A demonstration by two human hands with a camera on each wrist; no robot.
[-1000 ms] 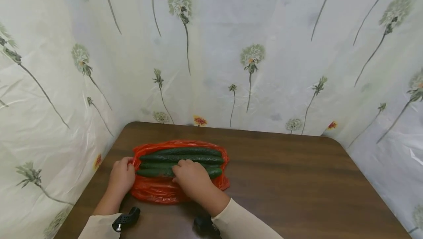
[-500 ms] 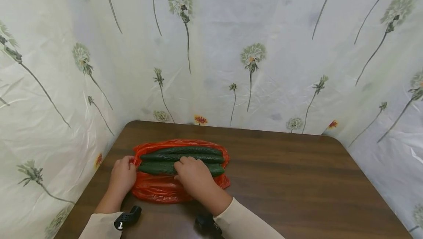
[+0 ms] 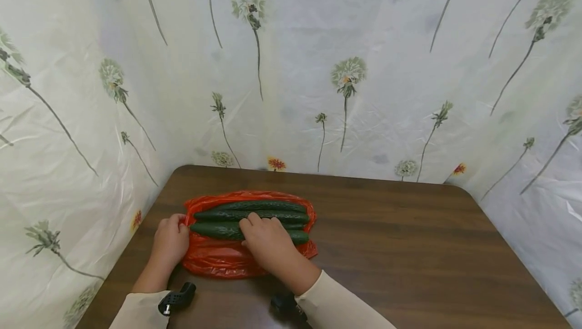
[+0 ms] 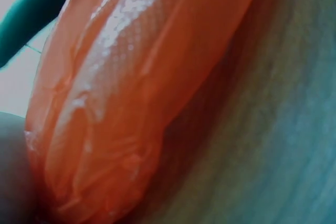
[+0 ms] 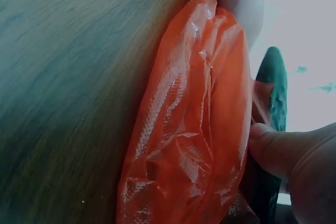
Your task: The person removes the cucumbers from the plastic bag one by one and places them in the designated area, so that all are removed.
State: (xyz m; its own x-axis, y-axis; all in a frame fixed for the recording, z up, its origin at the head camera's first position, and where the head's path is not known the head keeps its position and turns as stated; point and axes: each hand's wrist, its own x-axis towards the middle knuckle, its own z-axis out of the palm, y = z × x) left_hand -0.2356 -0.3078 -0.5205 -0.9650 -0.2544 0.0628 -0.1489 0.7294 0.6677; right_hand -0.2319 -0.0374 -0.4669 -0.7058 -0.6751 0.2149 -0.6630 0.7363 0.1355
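Observation:
Several dark green cucumbers lie side by side on a crumpled red plastic bag [image 3: 218, 259] in the head view. My right hand [image 3: 269, 242] grips the nearest cucumber [image 3: 215, 229] around its middle, fingers curled over its far side. In the right wrist view the thumb [image 5: 275, 148] presses that cucumber [image 5: 278, 90], which stands out above the bag's near fold. At the bag's left end, my left hand [image 3: 171, 240] pinches the plastic edge. Farther back rest a middle cucumber [image 3: 218, 215] and a far cucumber [image 3: 263, 206].
Everything sits on a brown wooden table [image 3: 400, 248] with rounded back corners. Behind and beside it hangs a dandelion-patterned plastic sheet [image 3: 291, 81]. A black wrist device [image 3: 177, 299] is strapped on the left arm, another [image 3: 286, 306] on the right.
The nearest cucumber has shifted slightly away from me under my right hand, covering the cucumber just behind it. My left hand stays at the bag's left edge.

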